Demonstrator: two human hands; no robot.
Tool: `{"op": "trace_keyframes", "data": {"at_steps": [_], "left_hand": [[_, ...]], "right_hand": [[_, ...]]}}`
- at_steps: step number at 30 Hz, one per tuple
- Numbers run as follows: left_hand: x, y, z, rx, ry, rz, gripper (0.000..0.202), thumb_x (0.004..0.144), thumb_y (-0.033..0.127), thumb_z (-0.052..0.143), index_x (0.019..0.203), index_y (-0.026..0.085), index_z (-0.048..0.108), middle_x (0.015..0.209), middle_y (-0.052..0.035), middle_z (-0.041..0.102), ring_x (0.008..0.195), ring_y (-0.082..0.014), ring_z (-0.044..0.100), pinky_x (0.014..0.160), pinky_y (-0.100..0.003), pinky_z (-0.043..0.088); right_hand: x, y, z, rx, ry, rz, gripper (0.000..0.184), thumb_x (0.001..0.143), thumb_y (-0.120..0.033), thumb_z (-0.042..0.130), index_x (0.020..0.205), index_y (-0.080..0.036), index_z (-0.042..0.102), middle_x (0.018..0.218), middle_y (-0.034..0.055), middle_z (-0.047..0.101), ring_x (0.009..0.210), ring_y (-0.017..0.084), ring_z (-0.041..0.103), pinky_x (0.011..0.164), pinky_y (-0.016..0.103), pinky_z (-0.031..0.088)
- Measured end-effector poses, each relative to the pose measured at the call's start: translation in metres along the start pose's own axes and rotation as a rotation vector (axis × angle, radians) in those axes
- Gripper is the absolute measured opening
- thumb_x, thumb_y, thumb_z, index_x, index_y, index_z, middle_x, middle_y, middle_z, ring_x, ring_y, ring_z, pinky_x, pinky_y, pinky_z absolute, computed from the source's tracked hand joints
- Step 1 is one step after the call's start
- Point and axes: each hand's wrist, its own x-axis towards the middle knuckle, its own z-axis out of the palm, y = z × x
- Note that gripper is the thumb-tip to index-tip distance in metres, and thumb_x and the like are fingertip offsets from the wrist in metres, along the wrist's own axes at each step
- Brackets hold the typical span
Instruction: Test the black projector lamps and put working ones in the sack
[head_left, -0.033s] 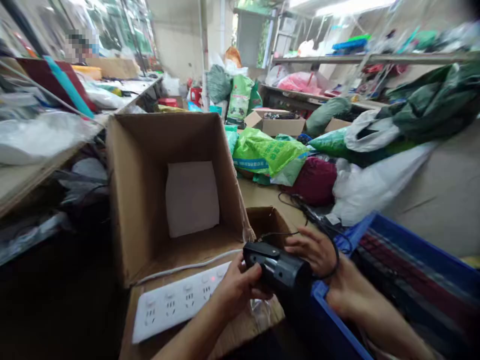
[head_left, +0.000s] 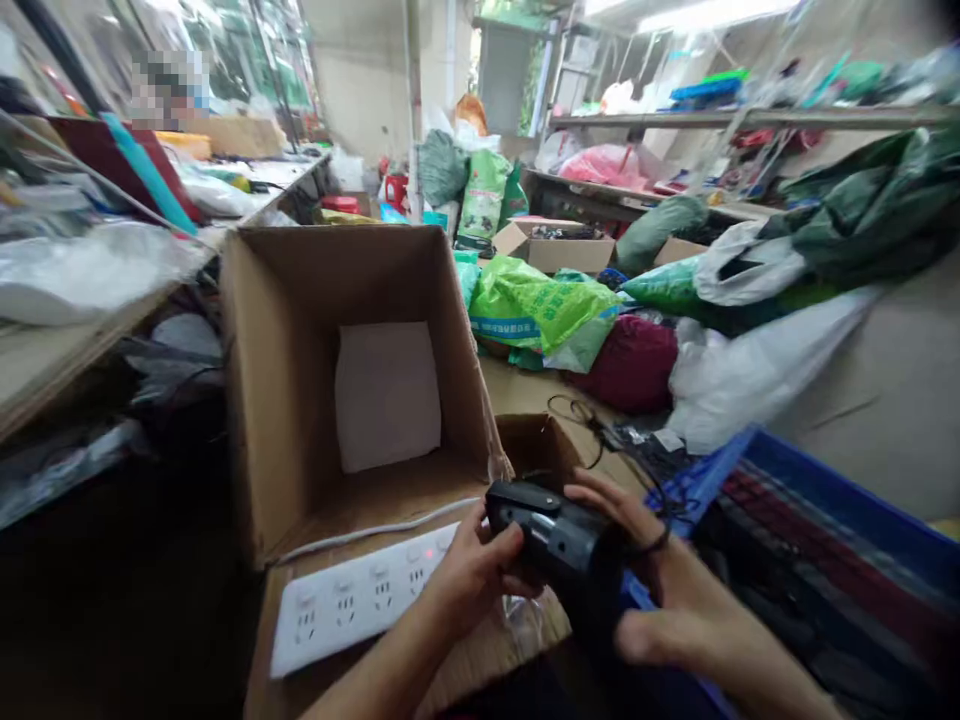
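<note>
A black plastic device (head_left: 551, 525) with a rounded body and a shiny strip on its side is held tilted in front of me; its exact kind I cannot make out. My left hand (head_left: 484, 560) grips its left end, thumb on the near side. My right hand (head_left: 652, 560) is at its right end, fingers stretched out along the far side and thumb apart, not closed round it. A thin black cable (head_left: 634, 455) runs near my right wrist. Below my left hand lies a white power strip (head_left: 360, 600) with a red light lit.
A large open cardboard box (head_left: 255, 400) stands ahead, with a smaller box (head_left: 536, 440) at its right. A blue crate (head_left: 847, 480) is on my right. Green bags (head_left: 540, 300) and a maroon bag (head_left: 634, 365) lie behind. A workbench (head_left: 82, 340) runs along the left; a person sits beyond it.
My right hand has turned and come closer to the device, its thumb now showing at the lower side. The cable has shifted with it. My left hand keeps its grip.
</note>
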Motion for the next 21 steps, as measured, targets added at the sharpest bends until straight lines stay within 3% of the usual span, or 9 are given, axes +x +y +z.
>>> {"op": "trace_keyframes", "data": {"at_steps": [4, 6, 9, 13, 15, 16, 18, 19, 21], "left_hand": [[-0.016, 0.008, -0.006, 0.416, 0.187, 0.136, 0.058, 0.074, 0.052, 0.061, 0.116, 0.016, 0.045, 0.093, -0.009, 0.063, 0.071, -0.021, 0.062, 0.066, -0.034, 0.048], [-0.029, 0.014, -0.005, 0.665, 0.265, 0.213, 0.04, 0.079, 0.044, 0.057, 0.107, 0.016, 0.051, 0.095, -0.0095, 0.064, 0.08, -0.0226, 0.061, 0.073, -0.033, 0.045], [-0.05, 0.023, -0.002, 0.879, 0.301, 0.237, 0.029, 0.082, 0.032, 0.053, 0.106, 0.017, 0.05, 0.085, -0.0066, 0.066, 0.075, -0.0218, 0.06, 0.069, -0.032, 0.042], [-0.066, 0.032, -0.014, 0.972, 0.315, 0.225, 0.036, 0.083, 0.031, 0.049, 0.115, 0.016, 0.045, 0.074, -0.0036, 0.065, 0.067, -0.0199, 0.059, 0.06, -0.029, 0.04], [-0.072, 0.034, -0.028, 0.968, 0.314, 0.169, 0.038, 0.083, 0.035, 0.049, 0.115, 0.016, 0.043, 0.067, -0.0015, 0.063, 0.059, -0.0183, 0.057, 0.055, -0.027, 0.039], [-0.074, 0.035, -0.035, 0.944, 0.311, 0.136, 0.039, 0.083, 0.037, 0.049, 0.115, 0.016, 0.042, 0.065, -0.0007, 0.062, 0.055, -0.0174, 0.056, 0.052, -0.027, 0.039], [-0.079, 0.035, -0.047, 0.873, 0.3, 0.074, 0.042, 0.082, 0.04, 0.049, 0.116, 0.017, 0.04, 0.063, 0.0006, 0.061, 0.051, -0.0162, 0.055, 0.048, -0.026, 0.041], [-0.081, 0.036, -0.051, 0.845, 0.296, 0.054, 0.043, 0.082, 0.04, 0.049, 0.116, 0.017, 0.039, 0.063, 0.0008, 0.061, 0.051, -0.0159, 0.056, 0.047, -0.025, 0.042], [-0.084, 0.035, -0.056, 0.809, 0.282, 0.024, 0.046, 0.081, 0.042, 0.051, 0.117, 0.017, 0.037, 0.063, 0.001, 0.061, 0.05, -0.0158, 0.057, 0.046, -0.025, 0.044]], "right_hand": [[-0.012, 0.013, 0.045, -0.216, 0.217, 0.035, 0.059, 0.063, -0.028, 0.071, 0.117, -0.02, 0.051, 0.114, 0.0095, 0.06, 0.103, 0.028, 0.059, 0.09, 0.043, 0.049], [-0.012, 0.022, 0.058, -0.282, 0.292, -0.015, 0.056, 0.063, -0.028, 0.069, 0.115, -0.019, 0.052, 0.113, 0.0099, 0.06, 0.103, 0.028, 0.059, 0.091, 0.045, 0.048], [-0.005, 0.034, 0.069, -0.329, 0.326, -0.04, 0.056, 0.063, -0.03, 0.071, 0.115, -0.018, 0.053, 0.115, 0.0113, 0.059, 0.107, 0.03, 0.056, 0.096, 0.047, 0.044], [-0.009, 0.036, 0.074, -0.162, 0.16, 0.078, 0.076, 0.066, -0.041, 0.073, 0.131, -0.014, 0.044, 0.132, 0.0174, 0.048, 0.124, 0.033, 0.043, 0.103, 0.05, 0.036], [-0.022, 0.03, 0.065, -0.055, -0.036, 0.089, 0.085, 0.066, -0.042, 0.074, 0.138, -0.015, 0.037, 0.142, 0.0169, 0.037, 0.132, 0.033, 0.031, 0.107, 0.05, 0.029], [-0.03, 0.027, 0.056, 0.014, -0.175, 0.108, 0.084, 0.066, -0.04, 0.075, 0.138, -0.018, 0.038, 0.141, 0.0153, 0.039, 0.131, 0.032, 0.033, 0.106, 0.049, 0.03], [-0.044, 0.026, 0.032, 0.157, -0.452, 0.208, 0.067, 0.068, -0.036, 0.075, 0.129, -0.021, 0.051, 0.124, 0.0118, 0.057, 0.115, 0.029, 0.054, 0.094, 0.041, 0.046], [-0.049, 0.03, 0.019, 0.189, -0.514, 0.267, 0.054, 0.069, -0.034, 0.074, 0.119, -0.02, 0.059, 0.109, 0.0101, 0.065, 0.099, 0.026, 0.063, 0.083, 0.036, 0.052], [-0.051, 0.05, -0.002, 0.074, -0.417, 0.33, 0.026, 0.071, -0.03, 0.07, 0.093, -0.016, 0.069, 0.082, 0.0066, 0.07, 0.073, 0.02, 0.066, 0.064, 0.028, 0.054]]}}
